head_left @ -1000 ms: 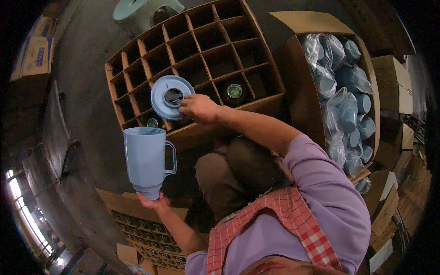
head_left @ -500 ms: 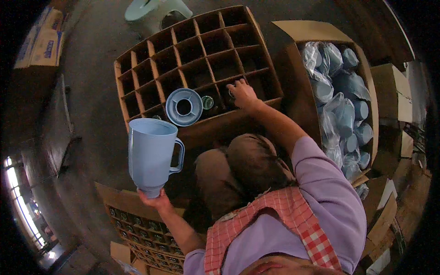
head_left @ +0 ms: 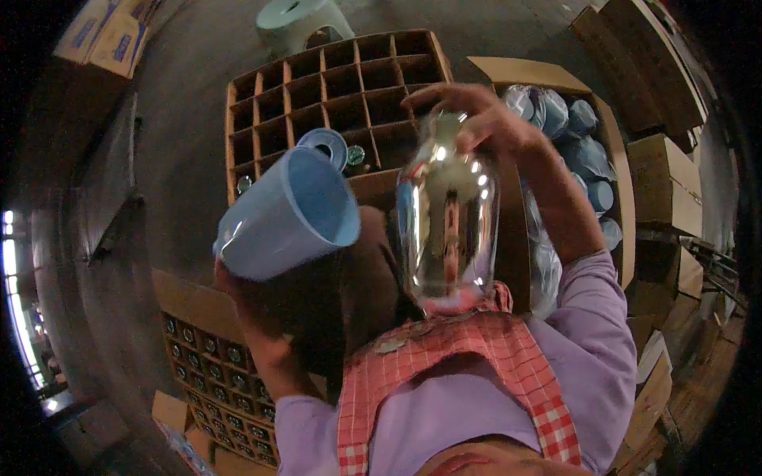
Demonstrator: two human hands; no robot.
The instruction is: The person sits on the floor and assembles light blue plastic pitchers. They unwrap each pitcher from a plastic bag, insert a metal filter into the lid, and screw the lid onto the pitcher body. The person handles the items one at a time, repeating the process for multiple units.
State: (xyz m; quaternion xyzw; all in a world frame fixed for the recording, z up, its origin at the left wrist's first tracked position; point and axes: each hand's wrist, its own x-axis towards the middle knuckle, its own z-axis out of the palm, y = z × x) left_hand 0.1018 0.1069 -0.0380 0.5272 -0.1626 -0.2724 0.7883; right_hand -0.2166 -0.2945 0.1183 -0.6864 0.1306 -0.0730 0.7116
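While the right hand [head_left: 496,127] is gripping the neck of a silvered glass flask liner [head_left: 448,226], with its thumb and some fingers curling around the glass and another finger reaching out past it, the left hand [head_left: 228,274] is supporting a light-blue plastic flask shell [head_left: 262,218] from its base end. The left fingers are mostly hiding in shadow behind the shell, so how tightly they are closing cannot be told.

The liner is hanging above the lap, in front of the red checked apron [head_left: 452,337], its rounded end pointing toward the wearer. The shell is tilting, its open mouth facing toward the liner (the two are near each other but not touching).

As for progress, the work is looking partway along: one liner is out and in hand, the shell's mouth is standing uncovered, and a blue plastic ring [head_left: 340,151] is lying apart on the divided carton [head_left: 381,184], partly behind the shell. These three pieces are not yet being joined. Two glass tops [head_left: 355,155] are showing along the carton's near row, untouched, and bagged blue shells [head_left: 591,159] are filling the box at the right.
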